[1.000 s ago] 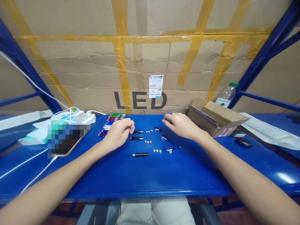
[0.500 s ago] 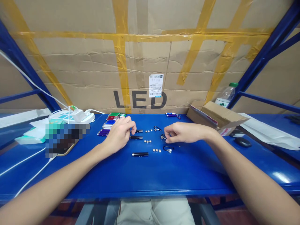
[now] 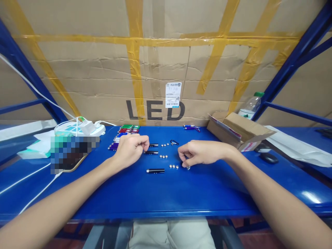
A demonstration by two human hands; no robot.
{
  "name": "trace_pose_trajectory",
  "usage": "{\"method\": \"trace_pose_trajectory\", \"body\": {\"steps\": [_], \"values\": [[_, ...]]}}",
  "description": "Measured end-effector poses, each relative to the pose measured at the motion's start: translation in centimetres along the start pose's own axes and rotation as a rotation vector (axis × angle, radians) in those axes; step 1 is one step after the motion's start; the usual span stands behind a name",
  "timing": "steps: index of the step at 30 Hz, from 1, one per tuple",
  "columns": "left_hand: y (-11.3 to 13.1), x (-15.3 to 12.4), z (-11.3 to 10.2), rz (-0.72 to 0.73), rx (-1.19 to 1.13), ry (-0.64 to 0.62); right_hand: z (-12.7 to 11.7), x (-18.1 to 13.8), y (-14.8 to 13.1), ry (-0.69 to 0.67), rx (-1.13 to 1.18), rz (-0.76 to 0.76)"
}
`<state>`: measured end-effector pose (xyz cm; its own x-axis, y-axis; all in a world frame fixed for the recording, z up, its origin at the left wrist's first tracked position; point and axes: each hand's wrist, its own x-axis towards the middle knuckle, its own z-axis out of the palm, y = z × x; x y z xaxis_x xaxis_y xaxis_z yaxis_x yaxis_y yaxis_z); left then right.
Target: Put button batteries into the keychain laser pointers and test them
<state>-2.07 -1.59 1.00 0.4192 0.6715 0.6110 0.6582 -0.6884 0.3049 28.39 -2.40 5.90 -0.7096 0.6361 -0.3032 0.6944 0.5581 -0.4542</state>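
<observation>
My left hand (image 3: 131,148), fingers curled closed, is beside the black penlight tubes at the left; what is inside its fingers is hidden. Two of these tubes, an upper one (image 3: 154,145) and a lower one (image 3: 151,152), stick out past it. A third black tube (image 3: 155,171) lies nearer me. My right hand (image 3: 198,152) bends down with its fingertips closed on a carabiner clip, mostly covered; a small silver part (image 3: 188,168) shows below. Button cells lie in three short rows: back (image 3: 164,145), middle (image 3: 163,156) and front (image 3: 173,166). Another black carabiner (image 3: 174,142) lies behind.
Coloured penlights (image 3: 129,129) are lined up at the back left; blue ones (image 3: 191,128) lie at the back. An open cardboard box (image 3: 241,129), a mouse (image 3: 268,158) and a bottle (image 3: 250,105) are on the right. A phone (image 3: 75,155) and power strip (image 3: 100,130) sit left.
My right hand has moved towards me, from the middle carabiner to the front one, and now covers most of it. My left hand has shifted slightly, its fingers more curled.
</observation>
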Motion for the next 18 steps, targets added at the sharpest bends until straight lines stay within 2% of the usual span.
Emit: {"method": "trace_pose_trajectory", "body": {"steps": [6,11,18], "values": [[0.3,0.1,-0.7,0.005,-0.124,-0.028,0.2,0.2,-0.2,0.004,-0.001,-0.019],[0.1,0.1,-0.5,-0.046,-0.118,-0.018,0.4,0.4,-0.4,0.025,-0.009,-0.021],[-0.5,0.2,0.4,0.077,-0.021,-0.017,1.0,0.9,-0.5,0.048,-0.049,-0.018]]}}
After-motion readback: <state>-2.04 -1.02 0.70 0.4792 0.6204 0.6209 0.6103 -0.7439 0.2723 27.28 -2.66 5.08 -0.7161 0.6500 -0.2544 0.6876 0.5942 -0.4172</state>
